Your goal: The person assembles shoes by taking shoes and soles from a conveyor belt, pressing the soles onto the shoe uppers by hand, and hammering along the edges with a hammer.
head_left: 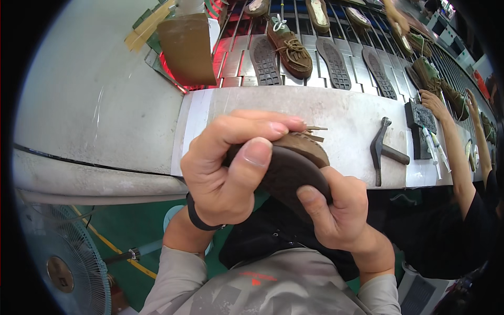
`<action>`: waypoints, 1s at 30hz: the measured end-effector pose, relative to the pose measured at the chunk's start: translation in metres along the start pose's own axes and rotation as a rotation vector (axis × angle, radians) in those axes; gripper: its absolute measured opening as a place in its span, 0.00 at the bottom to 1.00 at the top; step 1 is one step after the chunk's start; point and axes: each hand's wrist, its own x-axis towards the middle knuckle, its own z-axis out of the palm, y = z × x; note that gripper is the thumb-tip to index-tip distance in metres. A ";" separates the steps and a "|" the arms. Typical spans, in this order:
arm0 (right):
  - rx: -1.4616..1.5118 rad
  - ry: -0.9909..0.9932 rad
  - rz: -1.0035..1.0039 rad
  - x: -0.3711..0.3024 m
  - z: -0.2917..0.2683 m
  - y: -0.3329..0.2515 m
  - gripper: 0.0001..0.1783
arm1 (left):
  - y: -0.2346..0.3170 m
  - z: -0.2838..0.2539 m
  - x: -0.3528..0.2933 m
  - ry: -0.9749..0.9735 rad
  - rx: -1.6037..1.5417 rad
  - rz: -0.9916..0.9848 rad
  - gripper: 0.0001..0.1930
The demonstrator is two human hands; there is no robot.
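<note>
Above the bench's near edge I hold a brown lace-up shoe (311,149) tilted, with its dark rubber sole (286,176) facing me. My left hand (223,168) is closed round one end, thumb on the sole and fingers over the brown upper. At the sole's other edge my right hand (344,212) is closed too, its thumb pressing the sole's face and its fingers mostly hidden behind. A lace sticks out past the upper. How firmly sole and upper are joined there cannot be seen.
A hammer (382,149) lies right on the white bench (357,115), beside a dark block (421,116) and two syringe-like tubes (436,148). Beyond runs a conveyor with loose soles (334,63) and brown shoes (294,50). Co-workers' arms (457,142) reach in at right. A fan (65,262) stands lower left.
</note>
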 end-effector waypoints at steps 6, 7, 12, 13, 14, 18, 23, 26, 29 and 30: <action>-0.090 0.050 -0.032 0.006 0.005 -0.003 0.10 | 0.002 -0.004 0.000 -0.025 0.135 -0.031 0.11; -0.130 0.064 -0.059 0.007 0.006 -0.002 0.11 | 0.001 -0.005 -0.001 0.007 0.161 -0.010 0.11; -0.086 0.072 -0.057 0.016 0.011 0.003 0.12 | 0.002 -0.007 -0.003 0.102 0.212 -0.027 0.14; -0.056 0.093 -0.048 0.017 0.012 0.004 0.13 | 0.002 -0.008 -0.004 0.096 0.215 -0.032 0.14; -0.049 0.095 -0.044 0.018 0.011 0.007 0.13 | 0.001 -0.011 -0.006 0.109 0.245 -0.055 0.16; -0.200 0.118 -0.251 0.020 0.008 0.018 0.15 | -0.006 -0.019 -0.007 0.052 0.271 0.009 0.21; -0.130 0.125 -0.226 0.021 0.016 0.017 0.15 | -0.004 -0.023 -0.012 0.067 0.332 0.028 0.11; -0.070 0.120 -0.142 0.021 0.016 0.013 0.15 | 0.002 -0.018 -0.013 0.105 0.345 0.000 0.09; -0.063 0.099 -0.122 0.020 0.014 0.014 0.15 | 0.002 -0.018 -0.010 0.086 0.375 0.019 0.08; -0.065 0.102 -0.118 0.019 0.014 0.015 0.15 | 0.000 -0.018 -0.010 0.057 0.394 0.059 0.09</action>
